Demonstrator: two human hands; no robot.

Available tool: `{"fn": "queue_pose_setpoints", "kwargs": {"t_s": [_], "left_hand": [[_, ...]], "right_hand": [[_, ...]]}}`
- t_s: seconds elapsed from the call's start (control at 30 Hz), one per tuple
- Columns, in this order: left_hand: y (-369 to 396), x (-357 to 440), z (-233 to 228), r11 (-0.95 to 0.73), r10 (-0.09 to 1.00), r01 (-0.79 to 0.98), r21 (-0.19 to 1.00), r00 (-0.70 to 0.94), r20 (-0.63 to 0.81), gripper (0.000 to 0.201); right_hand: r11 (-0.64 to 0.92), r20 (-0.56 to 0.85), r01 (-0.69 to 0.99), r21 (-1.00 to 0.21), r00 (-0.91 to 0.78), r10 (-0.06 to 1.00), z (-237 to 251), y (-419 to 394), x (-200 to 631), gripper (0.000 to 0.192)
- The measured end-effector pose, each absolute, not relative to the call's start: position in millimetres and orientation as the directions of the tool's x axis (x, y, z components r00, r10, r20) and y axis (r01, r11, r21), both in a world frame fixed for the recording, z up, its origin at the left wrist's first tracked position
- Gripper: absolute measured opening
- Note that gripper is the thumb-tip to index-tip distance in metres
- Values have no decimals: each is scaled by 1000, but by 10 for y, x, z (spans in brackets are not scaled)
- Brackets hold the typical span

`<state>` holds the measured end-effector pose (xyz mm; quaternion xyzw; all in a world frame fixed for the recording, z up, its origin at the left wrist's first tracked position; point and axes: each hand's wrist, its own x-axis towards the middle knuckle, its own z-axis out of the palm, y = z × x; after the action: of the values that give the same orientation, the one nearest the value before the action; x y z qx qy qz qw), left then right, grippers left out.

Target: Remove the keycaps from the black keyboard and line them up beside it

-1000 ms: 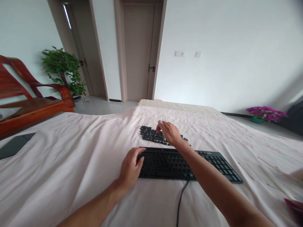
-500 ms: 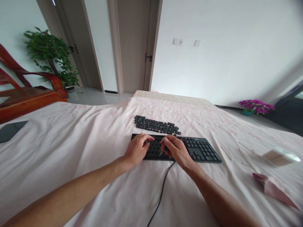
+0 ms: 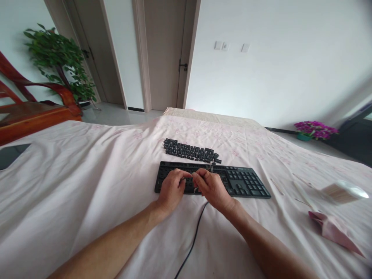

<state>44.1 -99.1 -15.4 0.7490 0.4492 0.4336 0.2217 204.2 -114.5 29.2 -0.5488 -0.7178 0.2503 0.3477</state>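
A black keyboard with a dark cable is seen lying flat near the middle of the sheet. Many of its left-hand keys appear to be missing. The left hand and the right hand are rested on its left half, fingers curled close together; whether anything small is pinched between them cannot be told. Loose keycaps are laid in rows just behind the keyboard, apart from it. Toward the sheet's right edge a pink packet and a pale blurred object are found. A dark tablet is seen at the left edge.
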Motion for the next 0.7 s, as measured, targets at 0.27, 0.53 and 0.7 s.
{"fn": "queue_pose_setpoints", "kwargs": {"t_s": [0.27,0.53,0.7], "left_hand": [[-1022,420,-141,-530,847,484,696,274,454,20],[-1069,437,-88,-578,816,543,609,399,418,17],[-1067,511,-89,-555,832,625,550,397,388,4]], "right_hand": [[463,240,737,-492,-397,886,305,-1149,1933,31],[343,281,596,-726,-198,939,105,-1124,2081,36],[394,371,456,-798,-142,918,-28,-1114,2090,32]]}}
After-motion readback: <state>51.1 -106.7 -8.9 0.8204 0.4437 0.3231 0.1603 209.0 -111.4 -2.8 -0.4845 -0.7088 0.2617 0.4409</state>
